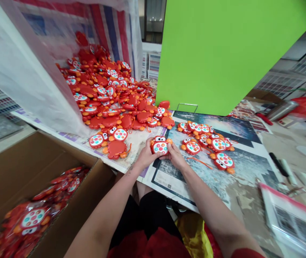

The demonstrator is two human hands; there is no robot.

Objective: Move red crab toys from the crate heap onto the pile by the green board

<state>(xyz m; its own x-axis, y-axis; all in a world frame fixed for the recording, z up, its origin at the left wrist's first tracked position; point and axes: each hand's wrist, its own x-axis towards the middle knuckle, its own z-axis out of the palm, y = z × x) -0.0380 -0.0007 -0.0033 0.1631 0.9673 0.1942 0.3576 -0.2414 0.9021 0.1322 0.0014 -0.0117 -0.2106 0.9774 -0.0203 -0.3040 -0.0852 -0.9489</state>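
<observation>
Between my two hands, above the front edge of the table, is a red crab toy with googly eyes, orange claws and a white face of coloured buttons. My left hand grips its left side, thumb across the front. On its other side my right hand closes on the right edge. Several crab toys lie to the right of my hands, one with an orange cord trailing. To the left sit a few more, among them one face-down crab toy. Behind them rises a large heap of crab toys.
A cardboard box at the lower left holds crab toys in clear bags. Striped woven sheeting surrounds the heap. A tall green panel stands at the back. On the right lie a black-handled tool and a pink-edged clear bag.
</observation>
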